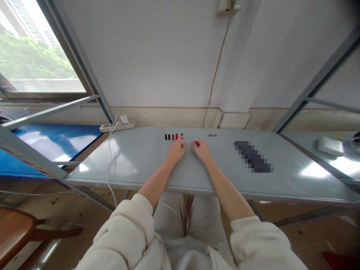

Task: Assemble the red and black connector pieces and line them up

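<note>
Over the grey tabletop (191,176), the left hand (176,150) is part-open, thumb and index finger apart, while the right hand (201,149) curls its fingertips together, whether around something one cannot tell. Just beyond the left hand, the nearer of the two, two black cylinders (165,137) and three red cylinders (173,137) form a left-to-right row, long axes across that line (standing or lying is unclear), the rightmost red at the index fingertip. Past the right hand are small dark pieces (212,135), too tiny to count; farther back-left lies one white power strip (128,126).
</note>
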Demonstrator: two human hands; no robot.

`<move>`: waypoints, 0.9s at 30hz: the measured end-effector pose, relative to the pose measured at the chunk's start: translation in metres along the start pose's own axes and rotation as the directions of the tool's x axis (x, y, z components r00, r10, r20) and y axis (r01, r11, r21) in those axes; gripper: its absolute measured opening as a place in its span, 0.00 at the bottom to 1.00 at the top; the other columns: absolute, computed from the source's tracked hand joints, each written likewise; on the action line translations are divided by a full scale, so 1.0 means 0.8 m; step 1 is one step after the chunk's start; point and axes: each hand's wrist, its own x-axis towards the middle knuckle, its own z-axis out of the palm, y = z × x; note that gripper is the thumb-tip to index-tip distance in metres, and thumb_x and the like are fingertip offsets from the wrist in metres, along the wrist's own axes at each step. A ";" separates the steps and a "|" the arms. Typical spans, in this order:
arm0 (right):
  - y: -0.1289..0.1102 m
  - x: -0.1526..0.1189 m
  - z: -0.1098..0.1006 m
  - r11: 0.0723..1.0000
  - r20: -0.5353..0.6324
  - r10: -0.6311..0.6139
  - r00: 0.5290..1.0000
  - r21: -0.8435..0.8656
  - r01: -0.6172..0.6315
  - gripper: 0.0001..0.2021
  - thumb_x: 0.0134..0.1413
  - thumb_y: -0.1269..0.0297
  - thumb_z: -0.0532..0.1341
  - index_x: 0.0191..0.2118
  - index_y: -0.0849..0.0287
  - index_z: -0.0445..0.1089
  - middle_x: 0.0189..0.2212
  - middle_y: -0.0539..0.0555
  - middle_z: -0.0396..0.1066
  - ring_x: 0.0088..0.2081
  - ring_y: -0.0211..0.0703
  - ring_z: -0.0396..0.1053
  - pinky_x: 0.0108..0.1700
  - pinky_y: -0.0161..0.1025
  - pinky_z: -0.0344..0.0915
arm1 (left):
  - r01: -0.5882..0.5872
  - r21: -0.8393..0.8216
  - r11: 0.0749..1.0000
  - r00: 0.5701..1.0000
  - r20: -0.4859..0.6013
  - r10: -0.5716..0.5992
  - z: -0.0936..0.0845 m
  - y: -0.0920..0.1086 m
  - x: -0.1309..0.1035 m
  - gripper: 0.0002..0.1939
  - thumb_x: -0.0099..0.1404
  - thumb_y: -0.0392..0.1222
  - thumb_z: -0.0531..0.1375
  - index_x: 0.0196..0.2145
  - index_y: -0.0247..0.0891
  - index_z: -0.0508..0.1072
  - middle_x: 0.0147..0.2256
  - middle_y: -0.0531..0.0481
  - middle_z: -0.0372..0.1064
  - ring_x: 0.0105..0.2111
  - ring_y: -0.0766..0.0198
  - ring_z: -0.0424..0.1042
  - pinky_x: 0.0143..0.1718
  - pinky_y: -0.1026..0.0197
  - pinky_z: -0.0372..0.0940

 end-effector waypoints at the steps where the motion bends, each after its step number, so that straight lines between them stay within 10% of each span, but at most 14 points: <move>1: 0.000 0.000 0.000 1.000 -0.001 -0.003 1.000 0.001 0.003 0.09 0.47 0.66 0.51 0.26 0.59 0.67 0.22 0.54 0.68 0.25 0.39 0.63 0.32 0.37 0.60 | 0.007 0.050 0.999 1.000 0.008 -0.007 0.000 0.002 0.001 0.23 0.58 0.42 0.51 0.52 0.38 0.57 0.29 0.46 0.68 0.29 0.62 0.67 0.34 0.63 0.59; 8: -0.002 -0.001 0.002 1.000 -0.002 -0.020 1.000 -0.006 0.020 0.09 0.46 0.65 0.50 0.26 0.58 0.67 0.21 0.53 0.67 0.24 0.38 0.62 0.31 0.36 0.59 | 0.055 0.161 0.985 0.995 0.068 -0.067 0.003 0.008 0.018 0.32 0.57 0.40 0.51 0.58 0.38 0.44 0.35 0.40 0.68 0.35 0.57 0.68 0.38 0.60 0.59; 15: 0.000 -0.002 0.004 0.999 0.008 -0.034 0.999 -0.021 0.034 0.09 0.47 0.65 0.50 0.27 0.58 0.67 0.22 0.53 0.67 0.25 0.38 0.62 0.31 0.36 0.58 | 0.087 0.170 0.981 0.994 0.056 -0.098 0.010 0.001 0.034 0.20 0.60 0.40 0.48 0.51 0.37 0.59 0.37 0.37 0.66 0.36 0.53 0.69 0.36 0.55 0.60; 22: -0.001 -0.001 0.004 0.999 -0.023 -0.027 0.999 -0.028 0.026 0.08 0.47 0.64 0.50 0.24 0.59 0.64 0.23 0.53 0.66 0.25 0.39 0.61 0.33 0.37 0.58 | 0.019 -0.122 0.992 0.999 0.030 -0.016 0.007 -0.001 0.036 0.06 0.58 0.37 0.52 0.32 0.35 0.67 0.33 0.42 0.69 0.34 0.60 0.69 0.36 0.59 0.61; 27: -0.006 0.001 0.003 0.999 -0.102 0.039 0.994 0.003 -0.038 0.14 0.51 0.56 0.47 0.23 0.59 0.60 0.25 0.56 0.65 0.27 0.40 0.61 0.34 0.38 0.57 | 0.175 -0.561 0.809 0.983 0.147 -0.111 0.003 0.001 0.022 0.07 0.57 0.40 0.52 0.32 0.34 0.65 0.33 0.44 0.71 0.17 0.71 0.65 0.20 0.66 0.61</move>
